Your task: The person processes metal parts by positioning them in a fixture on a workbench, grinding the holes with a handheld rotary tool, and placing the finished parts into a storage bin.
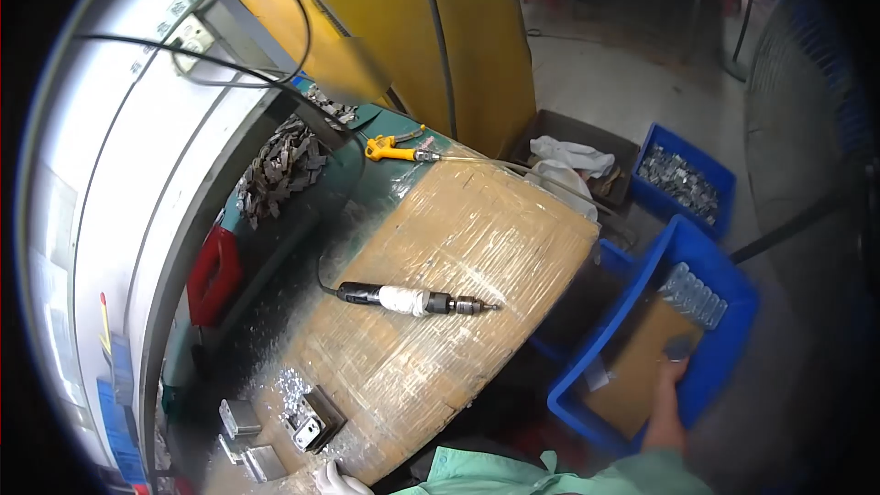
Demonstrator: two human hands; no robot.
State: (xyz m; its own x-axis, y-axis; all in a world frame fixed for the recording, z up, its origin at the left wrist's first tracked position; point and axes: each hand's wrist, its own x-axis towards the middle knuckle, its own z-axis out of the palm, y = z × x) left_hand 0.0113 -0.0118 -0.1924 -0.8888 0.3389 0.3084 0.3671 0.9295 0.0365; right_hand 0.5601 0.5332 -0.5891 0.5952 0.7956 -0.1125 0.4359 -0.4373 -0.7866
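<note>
My bare right hand [667,403] reaches into a blue bin [600,362] and grips a small dark grey flat piece [678,347] above the brown cardboard [632,376] in it. A row of shiny pieces [694,296] lies at the bin's far end. My left hand [339,479], in a white glove, is at the bench's near edge, cut off by the frame; its grip cannot be made out. Close to it stand a dark metal block [316,420] and several silver metal pieces [263,463]. A handheld power tool [403,300], wrapped in white, lies across the bench.
The bench top [495,211] is covered in wrapped cardboard. A yellow air gun [392,150] and a heap of metal pieces [282,165] are at its back. Another blue bin [683,179] of metal parts and a dark crate [587,133] stand on the floor. A fan [807,110] is at right.
</note>
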